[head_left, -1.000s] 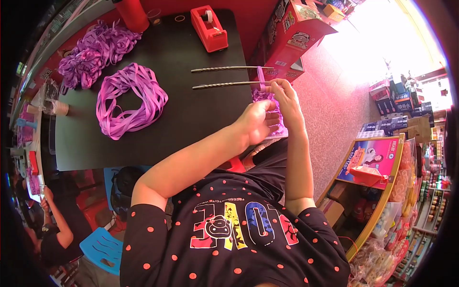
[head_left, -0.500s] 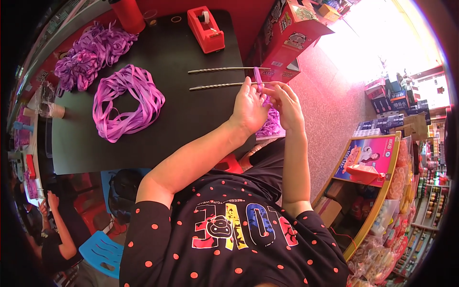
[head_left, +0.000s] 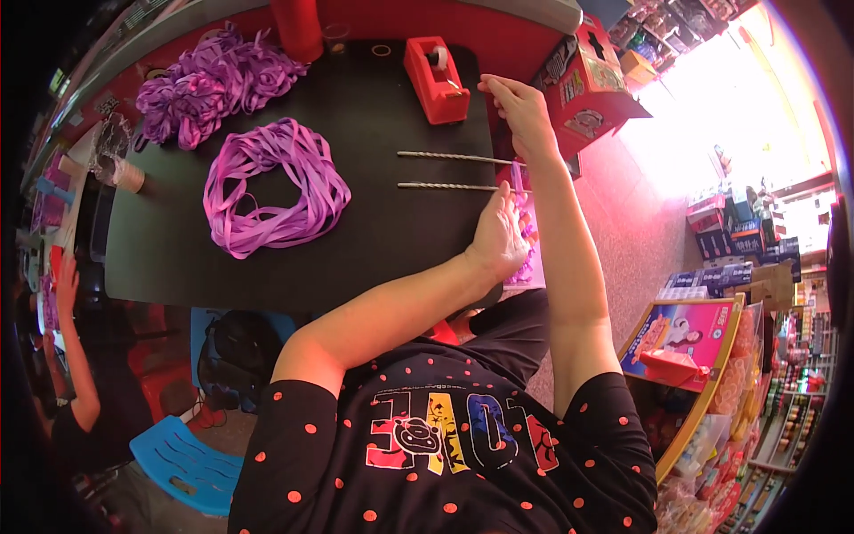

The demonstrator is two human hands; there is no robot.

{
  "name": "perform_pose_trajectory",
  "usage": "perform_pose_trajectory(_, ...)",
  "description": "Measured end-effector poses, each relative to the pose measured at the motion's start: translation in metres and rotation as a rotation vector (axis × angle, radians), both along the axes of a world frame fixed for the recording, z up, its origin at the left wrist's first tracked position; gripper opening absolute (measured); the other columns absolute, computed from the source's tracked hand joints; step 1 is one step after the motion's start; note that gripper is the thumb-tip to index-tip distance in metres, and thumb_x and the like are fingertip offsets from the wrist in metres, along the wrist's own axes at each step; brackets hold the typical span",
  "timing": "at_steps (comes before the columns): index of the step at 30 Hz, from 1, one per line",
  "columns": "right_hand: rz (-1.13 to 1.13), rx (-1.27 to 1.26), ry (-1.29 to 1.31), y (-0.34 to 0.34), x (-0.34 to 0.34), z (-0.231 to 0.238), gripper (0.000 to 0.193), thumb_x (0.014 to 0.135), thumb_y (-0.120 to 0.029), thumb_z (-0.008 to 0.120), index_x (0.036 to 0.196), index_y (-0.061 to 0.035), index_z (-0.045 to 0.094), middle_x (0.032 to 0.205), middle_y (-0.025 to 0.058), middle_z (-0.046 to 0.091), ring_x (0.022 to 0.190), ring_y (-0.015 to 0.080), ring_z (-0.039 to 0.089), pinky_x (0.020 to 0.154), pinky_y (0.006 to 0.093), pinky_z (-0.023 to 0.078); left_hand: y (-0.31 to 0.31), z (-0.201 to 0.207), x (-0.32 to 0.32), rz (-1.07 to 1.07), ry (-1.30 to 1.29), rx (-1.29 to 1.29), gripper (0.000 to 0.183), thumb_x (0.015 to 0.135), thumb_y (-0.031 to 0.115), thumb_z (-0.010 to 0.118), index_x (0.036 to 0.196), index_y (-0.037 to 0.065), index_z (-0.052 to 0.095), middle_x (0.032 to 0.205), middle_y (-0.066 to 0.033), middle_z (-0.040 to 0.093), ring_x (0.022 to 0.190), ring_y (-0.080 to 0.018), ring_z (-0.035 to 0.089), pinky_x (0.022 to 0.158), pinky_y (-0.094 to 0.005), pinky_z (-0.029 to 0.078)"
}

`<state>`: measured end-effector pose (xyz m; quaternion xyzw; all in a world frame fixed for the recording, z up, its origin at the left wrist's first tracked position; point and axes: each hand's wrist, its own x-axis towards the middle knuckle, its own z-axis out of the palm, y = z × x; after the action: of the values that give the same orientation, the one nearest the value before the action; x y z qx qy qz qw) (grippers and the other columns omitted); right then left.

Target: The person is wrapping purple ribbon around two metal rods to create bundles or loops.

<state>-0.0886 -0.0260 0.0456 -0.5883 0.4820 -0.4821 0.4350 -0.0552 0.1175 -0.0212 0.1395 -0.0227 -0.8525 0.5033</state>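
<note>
**Tape pull at the far edge, ribbon pinned at the near one**

I'm looking down on the right hand (head_left: 519,105) now — it's up by the red tape dispenser (head_left: 436,78), fingers pinched together near the dispenser's front end. Whether a strip of tape sits between them I can't tell; it's too fine to see from here. The left hand (head_left: 500,240) is lower down, curled closed on a small purple ribbon piece (head_left: 525,233) at the right edge of the black worktop (head_left: 178,240), just where that edge meets the person's lap.

Between the two hands lie two thin metal rods (head_left: 449,171), roughly parallel, running left to right, their right ends reaching the ribbon piece.

Moving out — a loose coil of purple ribbon (head_left: 271,187) lies in the middle of the worktop, well apart from both hands. Behind it, at the far left corner, a heap of bunched purple ribbon (head_left: 209,84). A red cylinder (head_left: 298,27) stands at the back edge. To the right of the dispenser, a red cardboard box (head_left: 587,84) leans off the worktop's corner.
</note>
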Motion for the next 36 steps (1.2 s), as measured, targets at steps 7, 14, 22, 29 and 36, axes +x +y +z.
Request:
perform_pose_trajectory(7,0.092,0.357,0.097,-0.047,0.020,0.003,0.022,0.085,-0.024,0.067,0.087,-0.0020,0.069,0.071,-0.0017,0.063,0.053,0.0021,0.038,0.044,0.0187,0.026,-0.001,-0.005,-0.002,-0.019,-0.001,-0.012,0.075,0.094,0.055,0.035,0.149,0.010,0.009,0.155,-0.0036,0.013,0.140,-0.0244,0.015,0.112,-0.0452,0.006)
perform_pose_trajectory(14,0.080,0.488,0.017,-0.063,0.025,-0.002,0.021,0.073,-0.023,0.078,0.072,-0.0051,0.067,0.063,-0.0018,0.056,0.049,0.0031,0.034,0.043,0.0206,0.021,-0.004,-0.008,-0.005,0.007,0.012,0.031,0.077,0.093,0.055,0.040,0.149,0.015,0.008,0.156,-0.0008,0.004,0.141,-0.0274,0.005,0.110,-0.0474,0.012)
perform_pose_trajectory(22,0.174,0.463,-0.160,-0.046,0.014,0.024,0.018,0.081,-0.019,0.073,0.091,-0.0044,0.068,0.072,-0.0031,0.059,0.053,0.0018,0.037,0.048,0.0193,0.026,-0.006,-0.006,-0.005,0.001,-0.012,0.064,0.077,0.093,0.054,0.039,0.148,0.008,0.011,0.153,-0.0042,0.017,0.138,-0.0243,0.020,0.112,-0.0455,0.012)
perform_pose_trajectory(29,0.150,0.458,-0.190,-0.015,0.006,0.001,0.021,0.077,-0.018,0.076,0.085,0.0001,0.068,0.069,-0.0011,0.057,0.052,0.0026,0.035,0.044,0.0183,0.025,-0.007,-0.016,-0.004,-0.037,0.029,-0.010,0.078,0.091,0.056,0.041,0.150,0.016,0.008,0.156,0.0005,0.006,0.139,-0.0257,0.012,0.109,-0.0448,0.015)
perform_pose_trajectory(36,0.129,0.481,-0.155,-0.016,0.004,-0.009,0.018,0.080,-0.015,0.073,0.089,-0.0004,0.067,0.071,-0.0019,0.058,0.050,0.0002,0.034,0.044,0.0172,0.022,-0.005,-0.010,-0.002,-0.032,0.053,-0.014,0.059,0.094,0.052,0.038,0.140,0.016,0.033,0.140,0.0025,0.035,0.125,-0.0174,0.033,0.104,-0.0418,0.022)
